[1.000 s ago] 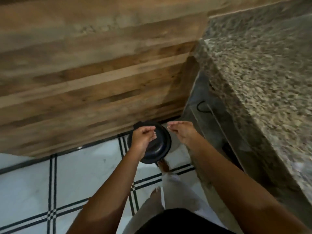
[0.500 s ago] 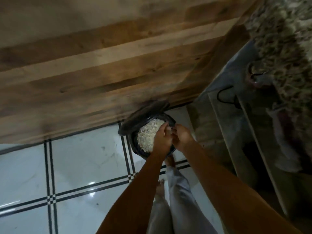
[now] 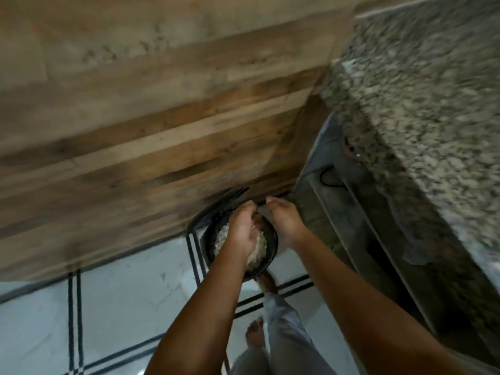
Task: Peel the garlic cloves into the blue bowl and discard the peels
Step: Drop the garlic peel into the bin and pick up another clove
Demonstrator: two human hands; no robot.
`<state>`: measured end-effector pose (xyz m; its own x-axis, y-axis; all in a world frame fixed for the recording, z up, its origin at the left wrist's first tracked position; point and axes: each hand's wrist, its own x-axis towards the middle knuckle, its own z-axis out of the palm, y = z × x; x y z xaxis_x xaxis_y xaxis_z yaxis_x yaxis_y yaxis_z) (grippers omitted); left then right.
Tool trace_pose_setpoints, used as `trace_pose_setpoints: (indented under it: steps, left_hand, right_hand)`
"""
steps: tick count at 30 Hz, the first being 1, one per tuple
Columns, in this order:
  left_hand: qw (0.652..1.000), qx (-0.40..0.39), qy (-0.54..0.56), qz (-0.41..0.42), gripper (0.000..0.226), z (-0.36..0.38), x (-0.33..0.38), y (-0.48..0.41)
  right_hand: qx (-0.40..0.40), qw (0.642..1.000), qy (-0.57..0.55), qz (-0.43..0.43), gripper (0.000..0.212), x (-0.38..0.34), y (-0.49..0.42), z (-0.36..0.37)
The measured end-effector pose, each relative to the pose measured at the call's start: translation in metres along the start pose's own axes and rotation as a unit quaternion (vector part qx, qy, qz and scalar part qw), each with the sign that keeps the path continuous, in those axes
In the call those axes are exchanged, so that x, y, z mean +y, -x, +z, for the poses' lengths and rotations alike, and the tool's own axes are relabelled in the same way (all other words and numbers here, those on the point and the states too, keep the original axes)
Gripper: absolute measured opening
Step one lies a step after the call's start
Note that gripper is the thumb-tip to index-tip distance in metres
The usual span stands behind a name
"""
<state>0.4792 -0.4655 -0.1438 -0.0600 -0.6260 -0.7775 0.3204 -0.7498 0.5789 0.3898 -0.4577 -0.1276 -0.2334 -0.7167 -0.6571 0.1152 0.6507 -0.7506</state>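
A: What has changed in the last second?

B: A second ago the black bin (image 3: 272,240) on the floor had its lid (image 3: 216,209) down, with the left hand (image 3: 243,228) at the rim. Now the lid stands tipped up against the wooden wall (image 3: 162,131), and a pale heap of peels (image 3: 221,236) shows inside.

A: And the hands?

B: The left hand is over the mouth of the bin, its fingers (image 3: 247,208) curled inward. I cannot tell whether any peel is left in them; the frame is blurred there. Half a second ago the right hand (image 3: 284,220) was pressed against the left; now it has drawn apart to the bin's right edge, fingers straight and relaxed, holding nothing I can see.

A: So where does the task stand?

B: I judge it is in the discarding step, and close to done, since the peels lie in the bin. The blue bowl and the cloves are not in view; the granite desk (image 3: 419,131) at the right shows only its edge.

A: Any risk?

B: Loose skins are light and may cling to the fingers or drift onto the tiled floor (image 3: 108,307).
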Motion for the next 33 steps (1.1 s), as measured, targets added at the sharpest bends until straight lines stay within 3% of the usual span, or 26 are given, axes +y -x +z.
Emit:
trace_pose_setpoints:
  steps: [6,11,17,21,26,30,33]
  left_hand:
    - [0.983,-0.120,-0.088,0.103,0.036,0.066,-0.006,0.078]
    - [0.934,-0.290,-0.172,0.120,0.034,0.167,-0.052,0.167]
    - [0.852,-0.450,-0.256,0.080,0.028,0.269,-0.157,0.262]
    - [0.816,-0.491,-0.300,0.053,0.034,0.314,-0.240,0.312]
    - [0.791,-0.502,-0.350,0.030,0.021,0.353,-0.339,0.366]
    - [0.801,-0.475,-0.364,0.008,0.014,0.371,-0.383,0.394]
    - [0.806,-0.456,-0.376,0.011,0.013,0.377,-0.398,0.398]
  right_hand:
    - [0.080,0.970,-0.221,-0.058,0.017,-0.023,0.093,-0.099]
    - [0.199,0.899,-0.366,-0.138,0.023,-0.013,0.191,-0.213]
    - [0.333,0.826,-0.414,-0.188,0.024,0.049,0.296,-0.341]
    - [0.414,0.774,-0.439,-0.191,0.017,0.098,0.357,-0.413]
    - [0.511,0.753,-0.386,-0.151,0.009,0.174,0.406,-0.500]
    - [0.590,0.768,-0.244,-0.062,0.020,0.226,0.411,-0.560]
    - [0.605,0.786,-0.125,-0.025,0.019,0.244,0.409,-0.581]
